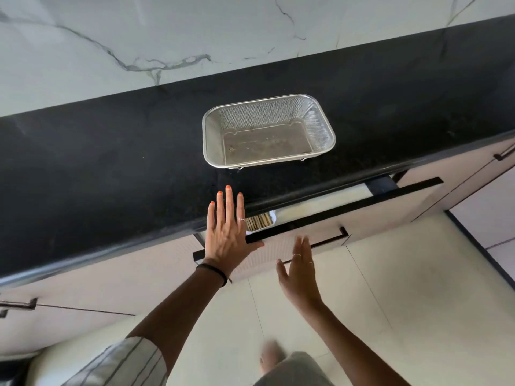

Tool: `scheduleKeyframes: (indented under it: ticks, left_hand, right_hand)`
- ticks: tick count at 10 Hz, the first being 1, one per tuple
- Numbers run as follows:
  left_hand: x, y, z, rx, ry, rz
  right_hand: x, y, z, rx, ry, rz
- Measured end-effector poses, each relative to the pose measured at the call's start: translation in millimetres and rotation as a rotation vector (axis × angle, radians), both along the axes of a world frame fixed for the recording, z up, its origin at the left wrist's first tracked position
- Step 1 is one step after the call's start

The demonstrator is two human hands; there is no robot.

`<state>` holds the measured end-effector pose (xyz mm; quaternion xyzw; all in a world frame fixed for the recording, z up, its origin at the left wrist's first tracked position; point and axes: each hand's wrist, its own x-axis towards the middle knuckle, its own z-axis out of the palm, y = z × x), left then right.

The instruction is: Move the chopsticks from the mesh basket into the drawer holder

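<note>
The steel mesh basket (269, 129) sits on the black countertop with nothing in it. Below the counter edge a drawer (320, 218) stands slightly open. In its narrow gap I see the ends of wooden chopsticks (259, 220) lying in a white holder (273, 217). My left hand (228, 232) is flat with fingers spread, resting over the counter edge and the drawer's black top rim, right beside the chopsticks. My right hand (299, 271) hovers open in front of the drawer's face, a little blurred, holding nothing.
The black countertop (111, 168) runs across the view with a white marble wall (139, 37) behind it. Closed cabinet fronts with black handles (16, 305) flank the drawer. Pale floor tiles (404, 288) and my foot (271, 355) lie below.
</note>
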<state>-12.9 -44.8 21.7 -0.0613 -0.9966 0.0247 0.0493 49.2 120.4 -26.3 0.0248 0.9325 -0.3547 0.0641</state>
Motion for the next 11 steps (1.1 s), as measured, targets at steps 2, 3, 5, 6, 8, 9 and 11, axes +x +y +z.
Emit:
scheduleKeyframes:
  ticks: [2, 3, 5, 6, 8, 9, 11]
  left_hand:
    - [-27.0, 8.3, 0.7, -0.111, -0.109, -0.001]
    - [-37.4, 7.3, 0.2, -0.113, -0.132, -0.002]
    - [-37.3, 3.4, 0.9, -0.164, -0.012, -0.046]
    - [-38.5, 3.7, -2.4, -0.182, 0.031, -0.083]
    - [-38.6, 3.8, 2.4, -0.085, -0.161, -0.014]
    - [-39.0, -6.2, 15.0, -0.040, -0.289, -0.043]
    - [-19.7, -32.7, 80.3, -0.022, -0.598, -0.069]
  right_hand:
    - [-45.7, -14.6, 5.6, -0.056, -0.118, 0.083]
    - [-60.0, -20.7, 2.4, -0.067, -0.163, 0.113]
    - [-78.5, -27.5, -11.1, 0.062, -0.182, 0.116]
    - [-88.5, -27.1, -12.0, 0.150, -0.187, 0.145]
    - [-88.5, -0.5, 11.4, 0.142, -0.212, 0.269]
    - [-89.3, 16.3, 40.8, 0.117, -0.286, 0.333]
    - [-82.8, 36.5, 125.5, 0.051, -0.117, 0.595]
